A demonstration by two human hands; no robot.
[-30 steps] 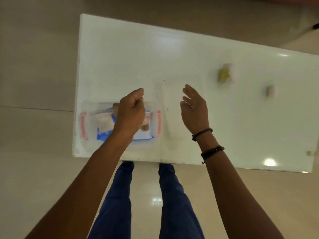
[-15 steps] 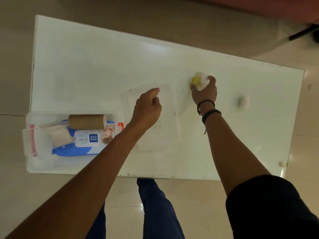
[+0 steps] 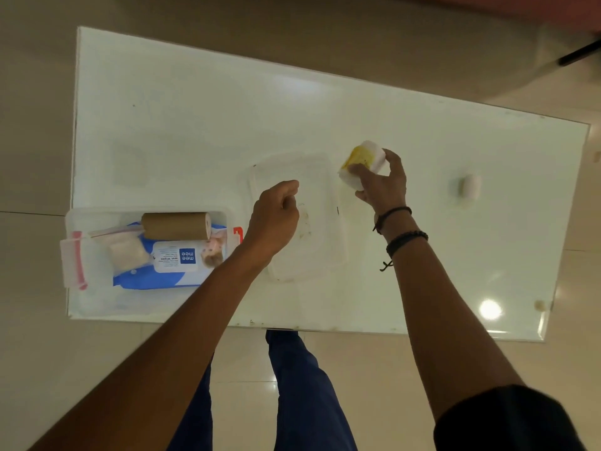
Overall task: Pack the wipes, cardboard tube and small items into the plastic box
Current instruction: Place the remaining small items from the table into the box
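The clear plastic box point(image 3: 97, 301) with red clips sits at the table's near left corner. Inside lie a blue wet wipes pack point(image 3: 172, 265), a brown cardboard tube point(image 3: 177, 225) on top of it, and a small zip bag point(image 3: 125, 252) with something pale in it. My right hand point(image 3: 382, 185) is lifted off the table, gripping a white and yellow small container point(image 3: 364, 161). Over the clear box lid point(image 3: 312, 255) hovers my left hand point(image 3: 276, 219), loosely curled with nothing in it. A small white item point(image 3: 468, 188) lies farther right on the table.
The white table point(image 3: 227, 118) stands on a tiled floor. My legs in blue trousers point(image 3: 302, 385) show below its near edge. A bright light reflection point(image 3: 490, 309) sits near the table's right front corner.
My right hand reached to the white and yellow container, closed on it and has lifted it toward me. My left hand left the box and now hangs over the lid.
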